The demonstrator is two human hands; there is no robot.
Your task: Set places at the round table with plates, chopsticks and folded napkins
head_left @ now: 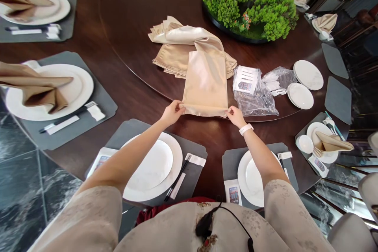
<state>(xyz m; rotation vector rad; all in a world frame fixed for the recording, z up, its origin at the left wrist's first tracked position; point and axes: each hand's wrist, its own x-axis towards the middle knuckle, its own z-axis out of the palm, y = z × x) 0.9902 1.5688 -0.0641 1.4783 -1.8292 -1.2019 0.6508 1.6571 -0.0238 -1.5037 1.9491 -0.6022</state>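
Note:
A beige satin napkin (206, 80) lies stretched toward me over the edge of the raised round tabletop. My left hand (172, 113) pinches its near left corner, and my right hand (235, 116), with a pale band on the wrist, pinches the near right corner. Between the hands the near edge is folded into a narrow strip. Behind it sits a pile of more beige napkins (174, 57), partly draped over one another. Directly below my arms are two place settings, with a stacked white plate (153, 165) at left and another white plate (255, 177) at right.
Right of the napkin lie clear plastic bags (260, 102) with white packets, then small white plates (308, 75). A green miniature tree arrangement (233, 4) stands at the back. Settings with folded napkins (44, 86) line the left side. Chairs (348, 232) stand at lower right.

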